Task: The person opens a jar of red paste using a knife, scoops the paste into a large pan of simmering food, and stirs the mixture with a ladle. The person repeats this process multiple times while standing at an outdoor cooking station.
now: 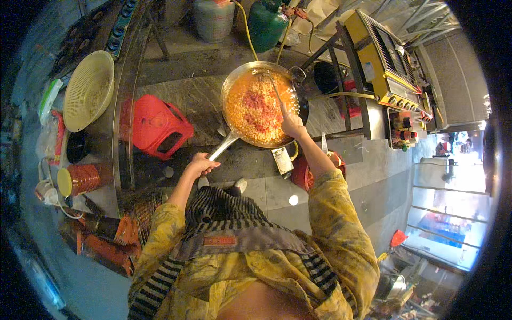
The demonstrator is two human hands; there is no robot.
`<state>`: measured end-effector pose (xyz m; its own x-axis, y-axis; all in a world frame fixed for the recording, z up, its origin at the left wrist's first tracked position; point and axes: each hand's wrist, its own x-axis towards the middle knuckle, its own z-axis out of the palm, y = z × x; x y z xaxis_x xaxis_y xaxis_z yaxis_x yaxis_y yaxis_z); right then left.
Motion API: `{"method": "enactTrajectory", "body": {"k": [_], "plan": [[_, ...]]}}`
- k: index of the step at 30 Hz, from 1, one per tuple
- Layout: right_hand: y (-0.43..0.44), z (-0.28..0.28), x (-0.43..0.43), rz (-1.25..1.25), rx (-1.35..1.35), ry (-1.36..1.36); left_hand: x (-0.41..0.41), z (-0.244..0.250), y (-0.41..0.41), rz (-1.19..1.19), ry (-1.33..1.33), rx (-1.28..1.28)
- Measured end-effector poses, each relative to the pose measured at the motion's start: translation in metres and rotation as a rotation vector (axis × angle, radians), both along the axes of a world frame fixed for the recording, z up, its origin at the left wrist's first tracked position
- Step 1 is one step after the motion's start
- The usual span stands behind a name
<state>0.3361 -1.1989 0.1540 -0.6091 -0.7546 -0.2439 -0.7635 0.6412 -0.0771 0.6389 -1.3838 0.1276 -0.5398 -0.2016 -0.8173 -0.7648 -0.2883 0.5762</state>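
A wide metal wok (226,120) stands in front of me, filled with orange oil and a chopped pale food (240,116). Red paste or ground chili (258,106) lies in the middle of it. My left hand (199,165) grips the end of the wok's long metal handle (225,146). Over the wok's right side, my right hand (293,125) is closed around the handle of a stirring utensil (279,94). Its far end dips into the oil near the back rim, so its head cannot be made out.
A red plastic stool (160,126) stands left of the wok. Gas cylinders (269,28) with yellow hoses are behind it. To the right, a yellow grill stove (384,64) sits on a metal stand. A red bucket (302,176) is by my right forearm. A colander (89,92) rests on the left table.
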Motion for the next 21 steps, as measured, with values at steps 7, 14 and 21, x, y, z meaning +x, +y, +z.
{"method": "enactTrajectory", "body": {"k": [7, 14, 21], "plan": [[0.031, -0.015, 0.055, -0.173, -0.116, -0.38, -0.001, 0.005, 0.0, 0.013, 0.021, 0.044], [0.042, 0.023, 0.097, -0.925, -0.655, -1.428, -0.005, -0.002, 0.0, -0.012, 0.072, 0.035], [0.044, 0.043, 0.115, -1.102, -1.003, -1.972, -0.007, -0.002, 0.0, -0.009, 0.052, 0.034]]}}
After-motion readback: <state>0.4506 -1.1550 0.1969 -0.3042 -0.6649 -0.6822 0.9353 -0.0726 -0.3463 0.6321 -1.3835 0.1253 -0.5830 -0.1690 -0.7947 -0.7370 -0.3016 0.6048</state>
